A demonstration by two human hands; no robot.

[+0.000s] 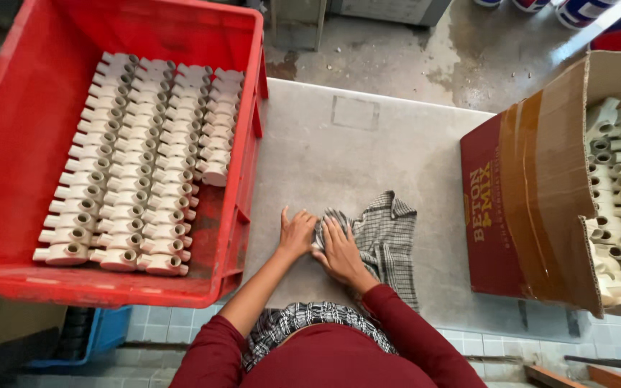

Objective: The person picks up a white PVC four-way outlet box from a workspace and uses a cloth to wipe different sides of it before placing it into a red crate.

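Head view, hands on checked cloth, grey table

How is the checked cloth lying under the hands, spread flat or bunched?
Bunched. The checked cloth lies crumpled in folds on the grey table, with the right hand pressing its left edge.

Both hands press a checked cloth flat.

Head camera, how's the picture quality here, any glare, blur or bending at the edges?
Head view: soft, even daylight with only faint shadows under the left hand and right hand on the checked grey cloth; no harsh glare on the grey tabletop; focus is sharp mid-frame; wide-angle distortion bows the red plastic crate and the brown cardboard box outward.
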